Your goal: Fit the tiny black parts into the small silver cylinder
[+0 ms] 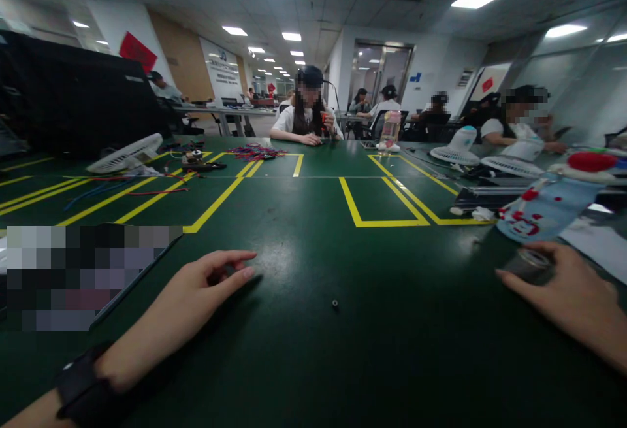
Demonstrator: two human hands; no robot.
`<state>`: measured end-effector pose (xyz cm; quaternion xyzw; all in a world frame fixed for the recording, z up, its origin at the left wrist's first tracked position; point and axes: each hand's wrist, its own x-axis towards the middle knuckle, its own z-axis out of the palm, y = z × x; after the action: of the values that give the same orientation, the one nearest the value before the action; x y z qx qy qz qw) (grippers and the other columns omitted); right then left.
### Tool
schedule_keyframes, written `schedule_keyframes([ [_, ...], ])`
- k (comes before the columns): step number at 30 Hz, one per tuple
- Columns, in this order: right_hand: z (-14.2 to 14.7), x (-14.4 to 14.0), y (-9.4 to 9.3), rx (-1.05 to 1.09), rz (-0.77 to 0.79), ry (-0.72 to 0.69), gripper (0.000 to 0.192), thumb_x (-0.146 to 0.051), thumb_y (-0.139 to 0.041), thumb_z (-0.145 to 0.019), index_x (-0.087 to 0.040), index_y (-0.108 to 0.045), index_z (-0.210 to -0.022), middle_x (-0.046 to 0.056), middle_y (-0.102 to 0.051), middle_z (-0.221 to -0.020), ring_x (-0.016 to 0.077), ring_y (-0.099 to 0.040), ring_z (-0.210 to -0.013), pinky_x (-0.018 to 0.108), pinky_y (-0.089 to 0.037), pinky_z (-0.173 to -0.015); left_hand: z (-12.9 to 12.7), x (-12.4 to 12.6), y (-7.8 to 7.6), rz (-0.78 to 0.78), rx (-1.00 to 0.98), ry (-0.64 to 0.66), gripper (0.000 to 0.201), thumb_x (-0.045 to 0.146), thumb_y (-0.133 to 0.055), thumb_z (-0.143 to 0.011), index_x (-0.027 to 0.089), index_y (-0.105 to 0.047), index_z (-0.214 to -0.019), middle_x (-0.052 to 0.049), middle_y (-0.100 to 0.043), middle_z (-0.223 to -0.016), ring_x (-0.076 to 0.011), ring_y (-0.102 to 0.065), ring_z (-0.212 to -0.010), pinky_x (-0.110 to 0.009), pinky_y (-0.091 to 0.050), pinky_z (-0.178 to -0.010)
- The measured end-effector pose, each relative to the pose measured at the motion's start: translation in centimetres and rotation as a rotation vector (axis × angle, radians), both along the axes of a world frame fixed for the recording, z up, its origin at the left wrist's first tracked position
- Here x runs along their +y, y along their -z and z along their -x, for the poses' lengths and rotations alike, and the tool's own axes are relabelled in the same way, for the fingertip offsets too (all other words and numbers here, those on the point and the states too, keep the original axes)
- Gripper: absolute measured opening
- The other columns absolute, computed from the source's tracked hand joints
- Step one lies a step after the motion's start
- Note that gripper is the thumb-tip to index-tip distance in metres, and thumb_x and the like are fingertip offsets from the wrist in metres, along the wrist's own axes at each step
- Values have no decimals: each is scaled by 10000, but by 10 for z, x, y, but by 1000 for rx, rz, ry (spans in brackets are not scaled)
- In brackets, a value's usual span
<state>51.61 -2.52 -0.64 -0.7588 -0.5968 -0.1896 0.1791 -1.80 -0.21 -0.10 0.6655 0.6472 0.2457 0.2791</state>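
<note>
My left hand (206, 284) rests on the dark green table (313, 349), fingers loosely curled with thumb and forefinger close together; whether they pinch something small is unclear. A black band sits on that wrist. My right hand (573, 297) lies at the right edge, its fingers wrapped over a small clear cylinder with a metal rim (531, 263). A tiny dark ring-shaped part (335, 303) lies on the table between both hands, touching neither.
Yellow tape lines (372, 222) mark boxes on the table. A blurred flat device (73, 278) lies left. White fans (127, 152), (458, 147), loose wires (255, 151), a red-spotted pouch (543, 209) and a bottle (390, 131) stand farther off. People sit across the table.
</note>
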Motion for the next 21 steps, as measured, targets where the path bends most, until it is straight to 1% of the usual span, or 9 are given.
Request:
schedule_keyframes([
  [2,31,-1,-4,-157,-121,-61,693,-675,-529,-675,-197,-455,-1172,210,-527,-1134,413,-495,-1057,515,-417,-771,-4,1,1,23,-9,2,486,595,-530,-788,305,-597,-1173,-18,-677,-985,-229,-639,-837,-319,-480,-692],
  [4,82,-2,-8,-175,-134,-297,658,-629,-545,-703,-216,-472,-1210,149,-504,-1213,362,-444,-1134,524,-355,-887,-8,1,1,36,-9,4,495,601,-515,-794,293,-599,-1172,-30,-681,-966,-239,-645,-829,-329,-484,-688],
  [7,167,-4,-9,23,148,-702,447,-528,-515,-804,-308,-528,-1193,49,-514,-1232,253,-449,-1137,467,-339,-917,-8,-2,1,25,19,12,485,600,-501,-802,294,-607,-1163,-42,-672,-1007,-252,-639,-864,-343,-484,-707],
  [9,212,-3,-9,167,280,-853,399,-515,-534,-809,-333,-569,-1162,36,-535,-1208,226,-461,-1104,427,-348,-894,-6,-3,1,2,58,23,466,594,-496,-806,299,-619,-1146,-42,-666,-1033,-258,-630,-893,-351,-480,-728],
  [11,237,0,-10,235,336,-925,269,-474,-533,-828,-337,-635,-1035,13,-588,-1106,196,-492,-1030,397,-348,-863,-3,-5,1,-6,85,40,455,588,-496,-809,298,-627,-1134,-40,-662,-1042,-258,-623,-906,-353,-477,-742],
  [13,237,6,-16,248,326,-930,201,-415,-496,-865,-307,-655,-924,-8,-620,-988,157,-520,-946,365,-351,-839,-2,-7,0,1,84,47,446,581,-497,-811,297,-632,-1128,-37,-661,-1040,-252,-623,-902,-348,-478,-744],
  [15,214,10,-26,222,227,-868,219,-390,-461,-885,-264,-638,-917,-3,-623,-940,136,-534,-898,331,-367,-818,-2,-8,-2,11,63,58,436,566,-490,-822,296,-628,-1136,-38,-661,-1046,-247,-622,-903,-345,-479,-748],
  [19,122,10,-47,-42,-127,-519,338,-476,-457,-845,-180,-615,-886,57,-617,-938,178,-545,-877,330,-398,-787,-3,-6,-1,5,54,94,437,564,-488,-825,289,-632,-1134,-51,-648,-1063,-259,-607,-935,-379,-468,-803],
  [21,66,5,-48,-220,-171,-264,425,-544,-433,-815,-165,-622,-851,85,-624,-891,214,-547,-789,347,-396,-682,-4,-2,2,4,61,110,439,578,-500,-815,291,-640,-1116,-50,-643,-1061,-261,-602,-938,-392,-459,-830],
])
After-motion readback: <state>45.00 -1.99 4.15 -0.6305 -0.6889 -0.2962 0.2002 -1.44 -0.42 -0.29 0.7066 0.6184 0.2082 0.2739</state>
